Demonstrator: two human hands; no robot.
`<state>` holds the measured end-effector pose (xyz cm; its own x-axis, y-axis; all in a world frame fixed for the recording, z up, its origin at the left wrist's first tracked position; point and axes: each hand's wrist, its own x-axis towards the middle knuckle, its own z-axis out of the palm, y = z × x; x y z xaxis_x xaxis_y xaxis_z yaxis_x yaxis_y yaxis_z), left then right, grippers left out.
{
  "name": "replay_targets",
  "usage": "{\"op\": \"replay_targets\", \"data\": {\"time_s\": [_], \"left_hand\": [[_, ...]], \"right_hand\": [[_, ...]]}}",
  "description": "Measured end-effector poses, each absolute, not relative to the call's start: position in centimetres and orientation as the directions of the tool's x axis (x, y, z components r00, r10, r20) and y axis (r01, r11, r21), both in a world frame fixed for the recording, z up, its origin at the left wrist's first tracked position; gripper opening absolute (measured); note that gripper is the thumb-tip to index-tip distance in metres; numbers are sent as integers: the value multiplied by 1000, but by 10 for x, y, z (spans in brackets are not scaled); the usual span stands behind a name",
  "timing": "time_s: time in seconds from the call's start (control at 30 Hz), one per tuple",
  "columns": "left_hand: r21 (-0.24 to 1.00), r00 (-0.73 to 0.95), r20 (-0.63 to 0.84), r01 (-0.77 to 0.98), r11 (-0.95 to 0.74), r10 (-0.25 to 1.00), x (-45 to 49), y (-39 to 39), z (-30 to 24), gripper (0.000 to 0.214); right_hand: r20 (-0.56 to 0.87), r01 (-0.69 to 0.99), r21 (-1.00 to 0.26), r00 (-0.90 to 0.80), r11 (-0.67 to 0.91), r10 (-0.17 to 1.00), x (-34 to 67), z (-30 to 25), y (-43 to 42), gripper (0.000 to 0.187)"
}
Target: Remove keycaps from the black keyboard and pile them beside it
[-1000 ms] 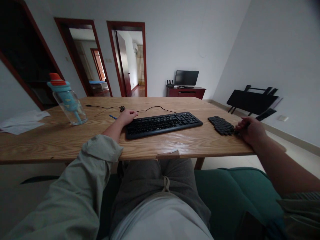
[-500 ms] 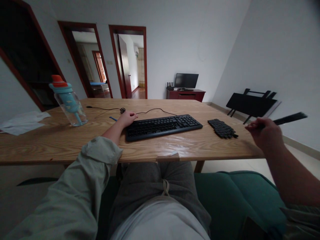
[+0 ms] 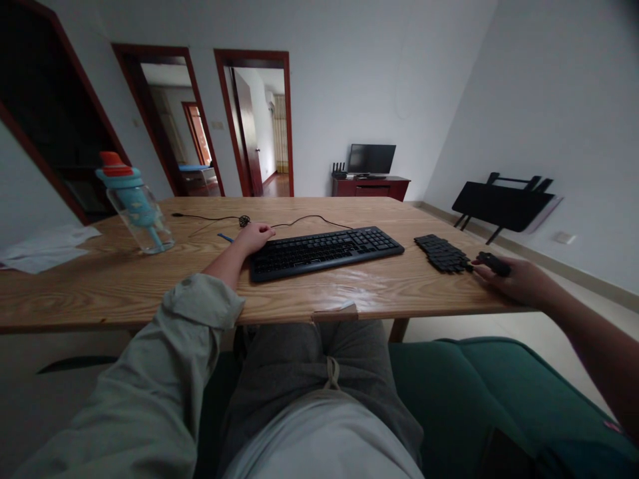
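Note:
A black keyboard (image 3: pixel 329 254) lies slightly aslant on the wooden table, with bare spots visible among its keys. At its far left corner rests my left hand (image 3: pixel 254 237), fingers curled against the edge. To the right, loose black keycaps (image 3: pixel 442 254) are laid out in close rows. My right hand (image 3: pixel 509 279) is closed around a dark stick-like tool (image 3: pixel 494 264), its end pointing toward the camera's left. The fingertips are down at the near right end of the keycap rows; whether they touch a keycap I cannot tell.
On the left stands a clear bottle (image 3: pixel 140 209) with a red and blue lid, beside white tissues (image 3: pixel 50 247). Behind the keyboard runs its cable (image 3: pixel 309 217). A blue thin object (image 3: pixel 225 237) lies by my left wrist. The table's near edge (image 3: pixel 279 319) borders my lap.
My right hand has come down and left to the keycaps, and the dark tool in it has swung from pointing right. My left hand and the keyboard have stayed put.

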<state>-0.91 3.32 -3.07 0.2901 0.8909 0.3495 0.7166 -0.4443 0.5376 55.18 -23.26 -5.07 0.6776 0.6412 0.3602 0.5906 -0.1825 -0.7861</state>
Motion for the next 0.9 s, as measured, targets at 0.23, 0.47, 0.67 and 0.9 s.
{"op": "replay_targets", "data": {"time_s": [0.23, 0.47, 0.67, 0.9], "left_hand": [[524, 292, 370, 718, -458, 882, -9, 32, -30, 35], [541, 292, 372, 703, -462, 881, -8, 29, -29, 36], [536, 290, 367, 710, -456, 884, -7, 27, -27, 35], [541, 285, 370, 708, -455, 884, -7, 27, -27, 34]], "right_hand": [[313, 824, -476, 485, -307, 817, 569, -65, -230, 32], [353, 840, -463, 467, -282, 811, 575, -60, -237, 34], [212, 866, -398, 408, -303, 888, 586, -60, -236, 54], [201, 882, -368, 384, -294, 901, 582, -62, -232, 54]]}}
